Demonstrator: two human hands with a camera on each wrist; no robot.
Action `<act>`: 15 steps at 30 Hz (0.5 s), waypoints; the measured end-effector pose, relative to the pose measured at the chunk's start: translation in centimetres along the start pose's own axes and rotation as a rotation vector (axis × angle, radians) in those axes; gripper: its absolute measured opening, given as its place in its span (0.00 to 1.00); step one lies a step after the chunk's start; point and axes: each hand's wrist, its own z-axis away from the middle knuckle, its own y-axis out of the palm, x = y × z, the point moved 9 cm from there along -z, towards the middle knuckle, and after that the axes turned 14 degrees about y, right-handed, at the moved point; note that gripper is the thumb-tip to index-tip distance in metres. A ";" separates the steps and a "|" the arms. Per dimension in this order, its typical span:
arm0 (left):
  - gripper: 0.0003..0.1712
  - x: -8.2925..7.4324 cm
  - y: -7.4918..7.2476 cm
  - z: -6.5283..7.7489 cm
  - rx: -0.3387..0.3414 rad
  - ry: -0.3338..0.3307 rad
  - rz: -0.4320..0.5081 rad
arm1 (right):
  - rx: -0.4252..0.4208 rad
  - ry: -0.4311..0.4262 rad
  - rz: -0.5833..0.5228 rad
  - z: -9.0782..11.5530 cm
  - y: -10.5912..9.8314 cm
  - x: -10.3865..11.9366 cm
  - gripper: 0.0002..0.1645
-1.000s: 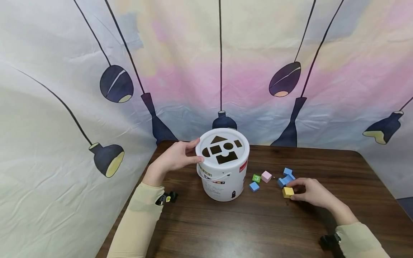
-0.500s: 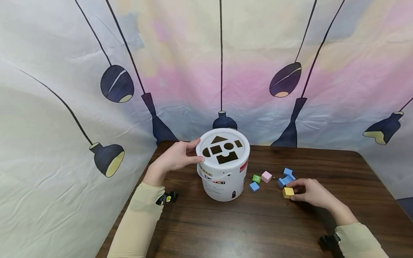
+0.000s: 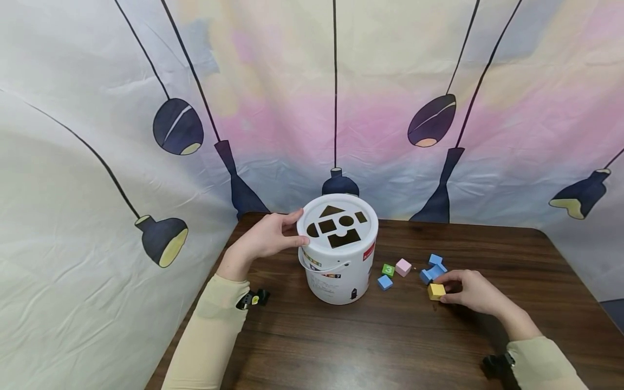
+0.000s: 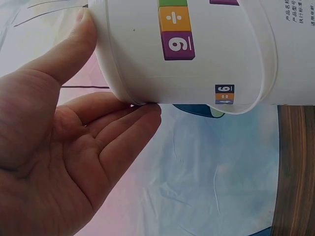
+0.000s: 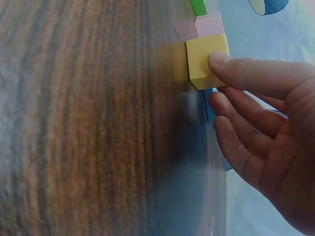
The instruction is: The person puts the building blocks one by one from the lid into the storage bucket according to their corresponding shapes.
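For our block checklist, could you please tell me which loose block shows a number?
The green block, between the white bucket and the pink block: it shows a white number 3; the other blocks show none.

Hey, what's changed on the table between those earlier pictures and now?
Nothing visibly changed. The left hand stays against the white bucket at its rim, the right hand keeps pinching the yellow block, and the pink, green and blue blocks lie as before.

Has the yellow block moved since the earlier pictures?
No: in the head view, the yellow block keeps its place relative to the pink block, with no visible shift either way.
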 end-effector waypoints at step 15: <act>0.51 -0.5 -0.2 0.0 -0.004 0.008 -0.036 | -0.001 -0.010 -0.008 0.4 -0.7 0.4 0.21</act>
